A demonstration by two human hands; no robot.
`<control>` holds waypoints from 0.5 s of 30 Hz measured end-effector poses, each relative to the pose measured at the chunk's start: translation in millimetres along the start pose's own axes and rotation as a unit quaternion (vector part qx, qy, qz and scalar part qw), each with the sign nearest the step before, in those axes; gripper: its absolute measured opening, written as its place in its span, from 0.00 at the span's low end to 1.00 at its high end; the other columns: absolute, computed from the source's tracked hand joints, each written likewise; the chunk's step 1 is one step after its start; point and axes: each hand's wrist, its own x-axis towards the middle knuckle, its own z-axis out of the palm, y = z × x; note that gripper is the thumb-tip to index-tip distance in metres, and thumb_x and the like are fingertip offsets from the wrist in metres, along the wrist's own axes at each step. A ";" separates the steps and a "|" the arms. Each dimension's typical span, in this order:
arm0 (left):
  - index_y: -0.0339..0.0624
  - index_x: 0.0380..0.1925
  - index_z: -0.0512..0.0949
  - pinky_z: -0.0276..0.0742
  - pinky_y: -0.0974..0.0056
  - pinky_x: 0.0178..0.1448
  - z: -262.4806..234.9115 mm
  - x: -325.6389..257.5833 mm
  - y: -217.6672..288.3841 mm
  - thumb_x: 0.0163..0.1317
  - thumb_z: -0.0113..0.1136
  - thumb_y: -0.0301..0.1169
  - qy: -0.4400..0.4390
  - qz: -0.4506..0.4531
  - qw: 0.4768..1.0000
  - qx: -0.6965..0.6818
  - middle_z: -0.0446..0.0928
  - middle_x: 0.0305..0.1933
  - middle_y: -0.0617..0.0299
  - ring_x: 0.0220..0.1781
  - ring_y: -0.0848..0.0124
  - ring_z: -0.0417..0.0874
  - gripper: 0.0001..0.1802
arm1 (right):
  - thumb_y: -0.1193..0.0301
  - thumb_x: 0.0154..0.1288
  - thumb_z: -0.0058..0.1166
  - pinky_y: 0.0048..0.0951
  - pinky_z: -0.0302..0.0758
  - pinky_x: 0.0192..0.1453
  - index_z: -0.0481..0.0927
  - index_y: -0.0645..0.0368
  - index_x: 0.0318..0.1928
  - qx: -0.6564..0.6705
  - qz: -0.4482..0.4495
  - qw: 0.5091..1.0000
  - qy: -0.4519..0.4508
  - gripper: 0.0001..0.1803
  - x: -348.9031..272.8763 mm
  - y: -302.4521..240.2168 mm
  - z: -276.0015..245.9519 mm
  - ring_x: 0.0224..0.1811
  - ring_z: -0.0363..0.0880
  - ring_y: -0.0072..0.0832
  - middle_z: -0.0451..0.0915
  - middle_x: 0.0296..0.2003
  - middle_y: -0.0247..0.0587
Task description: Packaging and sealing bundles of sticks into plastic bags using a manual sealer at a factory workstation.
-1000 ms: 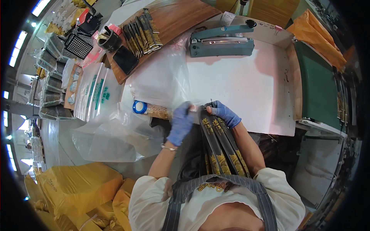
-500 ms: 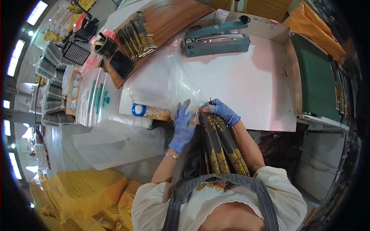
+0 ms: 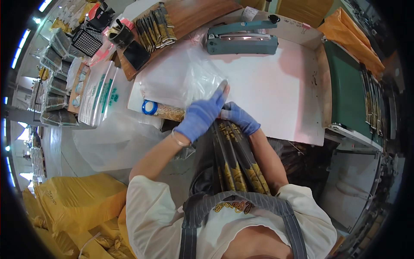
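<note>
Long black-and-gold packets (image 3: pixel 236 160) extend lapward from the blue-gloved right hand (image 3: pixel 240 118), curled at their tops, while the blue-gloved left hand (image 3: pixel 202 115), fingers extended, hold indeterminable, has advanced to the clear plastic bags (image 3: pixel 168 80).

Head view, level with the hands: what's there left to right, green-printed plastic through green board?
Green-printed plastic → blue-capped jar → left hand → right hand → green board
</note>
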 end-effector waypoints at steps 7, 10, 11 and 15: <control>0.43 0.64 0.60 0.75 0.72 0.25 74.3 -97.6 36.5 0.61 0.46 0.27 0.248 -0.032 0.957 -0.150 0.64 0.65 0.56 0.21 0.73 0.77 0.28 | 0.58 0.60 0.58 0.28 0.65 0.58 0.53 0.63 0.68 -0.130 -0.090 0.987 -0.037 0.42 17.4 -1.1 16.4 0.48 0.67 0.22 0.67 0.59 0.44; 0.41 0.58 0.67 0.78 0.72 0.32 128.6 -70.9 48.1 0.68 0.42 0.34 0.365 -0.357 0.517 -0.687 0.73 0.57 0.57 0.27 0.70 0.79 0.20 | 0.54 0.58 0.58 0.27 0.62 0.60 0.45 0.64 0.70 -0.057 -0.152 0.984 -0.073 0.49 12.9 -8.8 28.0 0.53 0.63 0.26 0.60 0.64 0.45; 0.41 0.58 0.67 0.78 0.72 0.32 140.8 -64.6 55.8 0.68 0.42 0.34 0.365 -0.357 0.515 -0.689 0.73 0.57 0.57 0.27 0.70 0.79 0.20 | 0.47 0.54 0.61 0.30 0.54 0.68 0.45 0.67 0.69 -0.029 -0.116 0.991 -0.059 0.56 7.1 -13.7 28.4 0.64 0.59 0.31 0.58 0.64 0.48; 0.37 0.56 0.68 0.77 0.66 0.50 140.2 -35.6 77.9 0.69 0.42 0.39 -0.006 -0.208 0.144 -0.967 0.74 0.51 0.55 0.44 0.67 0.79 0.21 | 0.47 0.56 0.58 0.32 0.50 0.70 0.41 0.68 0.69 -0.011 -0.246 0.968 0.045 0.56 -1.6 24.6 -24.9 0.66 0.57 0.33 0.57 0.65 0.52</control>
